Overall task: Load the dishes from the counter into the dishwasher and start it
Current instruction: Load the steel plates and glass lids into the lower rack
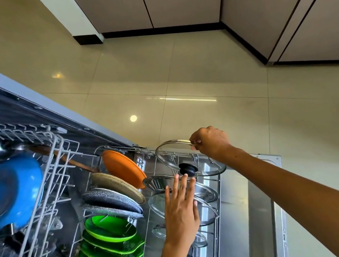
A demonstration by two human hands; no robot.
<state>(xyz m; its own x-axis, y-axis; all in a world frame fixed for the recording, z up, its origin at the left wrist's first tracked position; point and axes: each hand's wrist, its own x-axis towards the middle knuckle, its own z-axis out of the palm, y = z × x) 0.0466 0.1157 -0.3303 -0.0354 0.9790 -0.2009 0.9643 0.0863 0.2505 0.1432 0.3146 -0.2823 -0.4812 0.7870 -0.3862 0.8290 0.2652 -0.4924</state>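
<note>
Below, right hand [209, 142] pinching glass lid [189, 158] rim; left hand [182, 210] flat, covering lower lids [205, 192].

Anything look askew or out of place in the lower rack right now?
Nothing damaged or spilled. Only the glass lid isn't seated: the right hand pinches its rim above the rack, left hand open beneath its knob.

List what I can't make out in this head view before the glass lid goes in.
- Counter: out of frame, so remaining dishes unknown.
- Slot under the glass lid: covered by the lid and left hand.
- Green plates: cut off by the bottom edge.
- Dishwasher controls: not visible.
- Right hand grip: fingertips hidden behind the rim.
</note>
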